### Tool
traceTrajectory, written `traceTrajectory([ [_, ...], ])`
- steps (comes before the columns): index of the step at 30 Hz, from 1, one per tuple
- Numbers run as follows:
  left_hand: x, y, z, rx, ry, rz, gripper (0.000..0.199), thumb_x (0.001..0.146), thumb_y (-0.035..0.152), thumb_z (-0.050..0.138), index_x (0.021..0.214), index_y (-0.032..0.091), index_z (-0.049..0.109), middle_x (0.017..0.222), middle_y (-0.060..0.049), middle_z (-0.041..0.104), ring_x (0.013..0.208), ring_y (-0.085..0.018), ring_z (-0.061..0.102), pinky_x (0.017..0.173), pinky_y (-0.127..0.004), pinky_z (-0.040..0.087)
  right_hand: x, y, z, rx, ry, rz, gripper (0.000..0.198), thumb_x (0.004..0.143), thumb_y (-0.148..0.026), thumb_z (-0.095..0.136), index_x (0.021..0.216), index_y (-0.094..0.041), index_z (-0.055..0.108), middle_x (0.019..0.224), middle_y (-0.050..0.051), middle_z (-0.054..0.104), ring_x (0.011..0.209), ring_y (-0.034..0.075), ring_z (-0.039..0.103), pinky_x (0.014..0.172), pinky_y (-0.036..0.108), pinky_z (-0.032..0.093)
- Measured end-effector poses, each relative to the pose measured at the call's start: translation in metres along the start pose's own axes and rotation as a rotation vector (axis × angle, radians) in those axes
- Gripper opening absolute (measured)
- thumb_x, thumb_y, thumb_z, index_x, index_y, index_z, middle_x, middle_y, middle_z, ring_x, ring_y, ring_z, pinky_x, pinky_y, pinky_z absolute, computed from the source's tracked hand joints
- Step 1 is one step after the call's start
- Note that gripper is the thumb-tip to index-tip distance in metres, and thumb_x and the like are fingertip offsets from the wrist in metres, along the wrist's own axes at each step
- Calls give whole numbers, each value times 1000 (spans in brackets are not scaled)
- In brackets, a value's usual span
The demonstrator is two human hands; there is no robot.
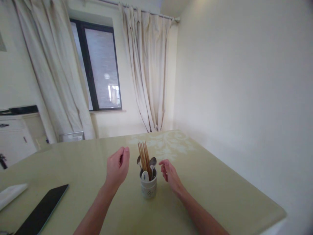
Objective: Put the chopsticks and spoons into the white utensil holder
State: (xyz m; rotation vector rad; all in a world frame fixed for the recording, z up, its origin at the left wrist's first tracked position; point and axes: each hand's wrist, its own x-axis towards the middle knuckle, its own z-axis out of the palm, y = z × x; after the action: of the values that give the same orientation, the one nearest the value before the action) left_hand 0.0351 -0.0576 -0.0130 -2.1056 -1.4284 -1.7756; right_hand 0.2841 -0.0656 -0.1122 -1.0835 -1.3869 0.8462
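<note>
A light grey ceramic utensil holder (149,191) stands upright on the table between my hands. In it are several brown wooden chopsticks (144,158), a white ceramic spoon (145,176) at the front, and metal spoons, one metal spoon (153,161) leaning right and another metal spoon (139,160) leaning left. To the left of the holder, my left hand (117,166) is closed in a fist, thumb on top, with nothing seen in it. My right hand (170,173) is just right of the holder, apart from it, fingers loosely bent and index finger stretched toward the metal spoon; it holds nothing.
The table (220,189) has a pale green cover with a white floral pattern at its far end. A black flat tablet-like object (42,210) and a white object (11,194) lie at the left. A wall (244,98) runs along the right; a white cabinet (14,137) stands far left.
</note>
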Motion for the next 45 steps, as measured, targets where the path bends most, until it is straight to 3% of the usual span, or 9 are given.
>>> traceTrajectory([
  [2,-28,-27,9,106,-45,-4,44,101,39,42,61,23,37,51,7,36,48,-11,34,55,-25,27,-1,15,6,20,-67,9,89,83,-98,32,121,-23,62,96,7,63,73,20,57,59,31,45],
  [5,-67,-62,20,310,-331,-70,44,101,40,42,61,22,47,54,2,51,51,-12,45,58,-27,26,-5,15,11,27,-156,-43,110,63,-101,59,140,-23,52,129,15,63,113,32,62,89,44,52],
  [8,-84,-77,26,503,-537,-167,47,106,37,35,69,21,59,68,-4,68,62,-15,60,61,-28,29,-11,8,20,42,-254,-86,120,53,-78,90,149,-25,40,147,17,56,135,39,53,111,54,42],
  [12,-82,-75,30,582,-655,-184,46,109,34,34,83,21,69,86,-8,79,78,-19,70,67,-28,34,-16,6,34,78,-301,-120,107,57,-45,101,145,-26,42,140,14,64,129,35,60,115,54,41],
  [17,-80,-75,32,597,-687,-183,45,109,33,36,89,21,74,93,-9,81,84,-20,73,71,-28,38,-16,10,38,-18,-257,-186,79,69,-28,89,137,-22,49,130,11,70,118,31,67,106,48,50],
  [21,-80,-77,33,607,-700,-211,45,109,31,35,91,20,75,93,-11,81,85,-21,74,73,-29,41,-11,13,28,-181,-182,-212,66,72,-27,84,130,-21,54,123,10,73,110,30,70,100,45,53],
  [36,-81,-83,37,606,-745,-251,51,108,33,30,96,19,77,96,-14,80,90,-25,74,79,-32,46,34,41,-67,-530,293,-18,54,70,-48,75,112,-21,53,104,14,76,92,34,74,80,42,55],
  [45,-82,-82,37,603,-747,-261,53,107,35,28,93,20,77,96,-13,79,90,-25,73,79,-33,47,42,52,-88,-587,453,-23,59,69,-53,72,113,-19,55,102,17,76,91,37,74,80,46,58],
])
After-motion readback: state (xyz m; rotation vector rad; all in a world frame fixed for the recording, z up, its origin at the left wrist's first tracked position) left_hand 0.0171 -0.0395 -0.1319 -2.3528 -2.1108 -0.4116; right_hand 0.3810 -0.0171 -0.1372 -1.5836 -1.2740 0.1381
